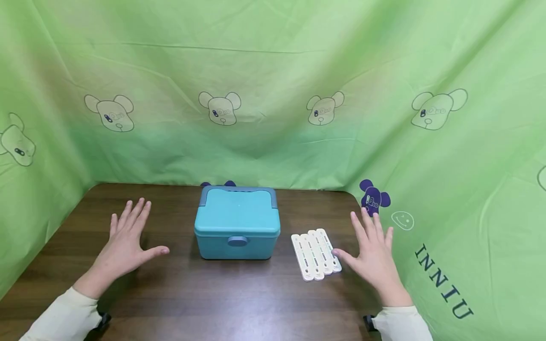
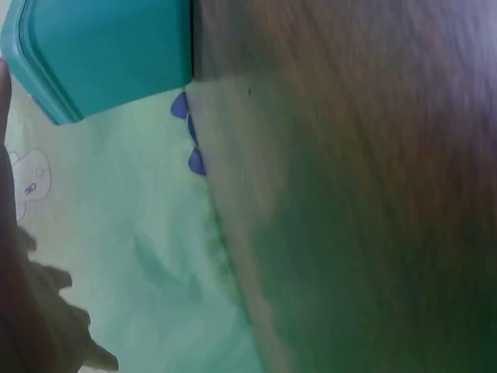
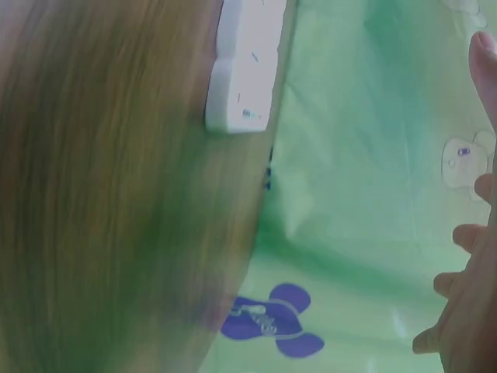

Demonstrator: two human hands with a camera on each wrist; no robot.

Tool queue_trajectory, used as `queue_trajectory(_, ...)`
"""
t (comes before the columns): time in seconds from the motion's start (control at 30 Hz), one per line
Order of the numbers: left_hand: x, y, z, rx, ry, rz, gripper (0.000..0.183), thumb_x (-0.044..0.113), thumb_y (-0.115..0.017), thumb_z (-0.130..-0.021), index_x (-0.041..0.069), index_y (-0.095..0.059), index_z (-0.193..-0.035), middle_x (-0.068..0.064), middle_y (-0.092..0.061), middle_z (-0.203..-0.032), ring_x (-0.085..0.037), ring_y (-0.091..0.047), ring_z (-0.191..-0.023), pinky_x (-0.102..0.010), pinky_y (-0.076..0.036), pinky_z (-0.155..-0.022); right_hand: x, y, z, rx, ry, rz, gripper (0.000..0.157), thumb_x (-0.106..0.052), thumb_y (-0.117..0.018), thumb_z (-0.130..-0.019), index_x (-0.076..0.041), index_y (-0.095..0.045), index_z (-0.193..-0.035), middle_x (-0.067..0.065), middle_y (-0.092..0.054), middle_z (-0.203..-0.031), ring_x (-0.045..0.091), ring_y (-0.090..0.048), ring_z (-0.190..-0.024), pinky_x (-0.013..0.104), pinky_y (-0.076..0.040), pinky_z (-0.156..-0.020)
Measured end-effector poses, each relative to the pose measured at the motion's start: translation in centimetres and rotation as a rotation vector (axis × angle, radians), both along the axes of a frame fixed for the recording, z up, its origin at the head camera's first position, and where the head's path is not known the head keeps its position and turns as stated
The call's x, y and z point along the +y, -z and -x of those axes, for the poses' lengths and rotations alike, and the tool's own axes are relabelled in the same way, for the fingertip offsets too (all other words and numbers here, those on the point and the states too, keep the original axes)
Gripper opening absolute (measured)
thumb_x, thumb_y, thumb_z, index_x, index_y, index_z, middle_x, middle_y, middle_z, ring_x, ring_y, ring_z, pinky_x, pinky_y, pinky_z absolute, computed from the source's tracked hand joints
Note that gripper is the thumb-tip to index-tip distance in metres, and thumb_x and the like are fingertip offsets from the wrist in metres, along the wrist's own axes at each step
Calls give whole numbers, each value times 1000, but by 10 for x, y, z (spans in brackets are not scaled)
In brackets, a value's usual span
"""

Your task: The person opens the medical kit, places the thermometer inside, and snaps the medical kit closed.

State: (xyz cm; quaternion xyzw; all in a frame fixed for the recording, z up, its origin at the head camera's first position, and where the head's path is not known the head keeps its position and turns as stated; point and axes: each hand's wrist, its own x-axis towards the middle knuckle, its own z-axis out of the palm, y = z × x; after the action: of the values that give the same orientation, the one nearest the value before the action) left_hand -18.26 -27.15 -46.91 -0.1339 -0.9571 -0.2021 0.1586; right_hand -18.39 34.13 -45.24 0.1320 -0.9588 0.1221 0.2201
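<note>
Left grip [image 1: 124, 247] and right grip [image 1: 373, 253] are released, fingers spread, with open worktop [image 1: 222, 298] between the left one and the blue box [image 1: 237, 213] rightward, white strips [image 1: 320, 253] just left of the right one, and the worktop's back edge beyond both.

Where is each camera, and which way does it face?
On the head, looking forward and down: blue box, white strips; left grip and right grip show.
On the left wrist, facing box, table and cloth; left grip partly shows.
On the right wrist, facing strips, table and cloth; right grip partly shows.
Head and left wrist views share the box.
</note>
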Motion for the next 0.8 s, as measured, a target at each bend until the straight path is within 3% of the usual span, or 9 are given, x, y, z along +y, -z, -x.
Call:
queue_trajectory(0.2,13,4,1,0,-38,-116,133,58,-86,-75,10,-1,-166,-13,-1,-173,-37,9,-158,-69,5,-122,-23,-4,2,25,-3,40,115,-61,-80,-78,-21,-17,-166,10,-8,-173,43,-2,-157,71,10,-119)
queue_trajectory(0.43,28,14,0,-122,-18,-232,131,51,-87,-79,9,3,-165,-21,-2,-171,-41,6,-158,-73,-4,-120,-61,5,6,22,-46,45,114,-67,-78,-77,-16,-27,-164,14,-20,-170,44,-11,-156,73,0,-120)
queue_trajectory(0.67,43,17,1,-190,-89,-281,130,60,-83,-79,12,1,-166,-20,-6,-171,-47,-2,-156,-78,-16,-114,-87,0,3,52,-63,98,112,-65,-80,-76,-17,-29,-163,14,-26,-168,42,-17,-155,67,-5,-123)
queue_trajectory(0.8,49,14,3,-255,-97,-327,128,64,-80,-80,12,-1,-166,-20,-7,-171,-48,-6,-155,-81,-22,-109,-98,-2,2,65,-67,135,112,-63,-82,-75,-18,-30,-163,14,-28,-167,40,-21,-154,67,-10,-123)
